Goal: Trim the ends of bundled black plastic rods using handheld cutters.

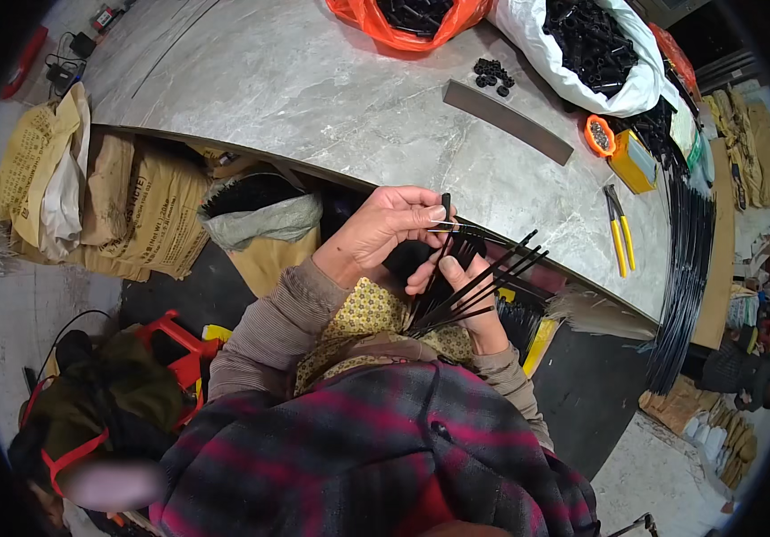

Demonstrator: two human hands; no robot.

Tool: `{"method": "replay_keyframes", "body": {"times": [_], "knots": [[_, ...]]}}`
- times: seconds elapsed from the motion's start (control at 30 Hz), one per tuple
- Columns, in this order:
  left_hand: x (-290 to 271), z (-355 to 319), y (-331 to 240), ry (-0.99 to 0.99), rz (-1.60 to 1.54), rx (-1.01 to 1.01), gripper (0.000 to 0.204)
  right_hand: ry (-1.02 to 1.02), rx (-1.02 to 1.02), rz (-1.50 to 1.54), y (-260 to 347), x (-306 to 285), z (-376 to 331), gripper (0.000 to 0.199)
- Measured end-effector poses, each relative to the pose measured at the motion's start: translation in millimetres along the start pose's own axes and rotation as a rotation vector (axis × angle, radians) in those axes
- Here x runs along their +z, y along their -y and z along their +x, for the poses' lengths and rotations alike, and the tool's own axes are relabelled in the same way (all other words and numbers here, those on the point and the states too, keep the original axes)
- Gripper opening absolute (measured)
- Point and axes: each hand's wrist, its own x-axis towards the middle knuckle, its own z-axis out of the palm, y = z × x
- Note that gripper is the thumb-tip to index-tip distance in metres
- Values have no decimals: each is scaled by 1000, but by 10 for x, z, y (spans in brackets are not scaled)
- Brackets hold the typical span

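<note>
Your left hand (387,225) pinches a short black piece (446,206) between thumb and fingers, its end standing up past your thumb. Your right hand (467,291) closes around several thin black rods (501,271), which fan out over your lap just in front of the grey table (295,76). A bright sliver shows by your left thumb; how it meets the black piece is too small to tell for certain.

Expect the rods to be light and springy, likely smooth enough to slide against each other, so grip them together around the middle and let the ends spread. The short piece looks light and firm; take it by its sides, near the end. Pliers (620,233) with yellow handles lie on the table, well apart from your hands.
</note>
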Motion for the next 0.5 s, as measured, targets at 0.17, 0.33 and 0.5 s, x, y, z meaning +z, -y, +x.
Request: {"method": "replay_keyframes", "body": {"times": [0.17,0.33,0.5], "knots": [[43,2,-1,-48,-4,12,23,-8,-1,-9,15,9,1,41],[24,11,7,-39,-2,8,24,-12,0,-10,4,1,5,40],[14,6,3,-47,-5,7,25,-17,0,-2,8,12,6,39]]}}
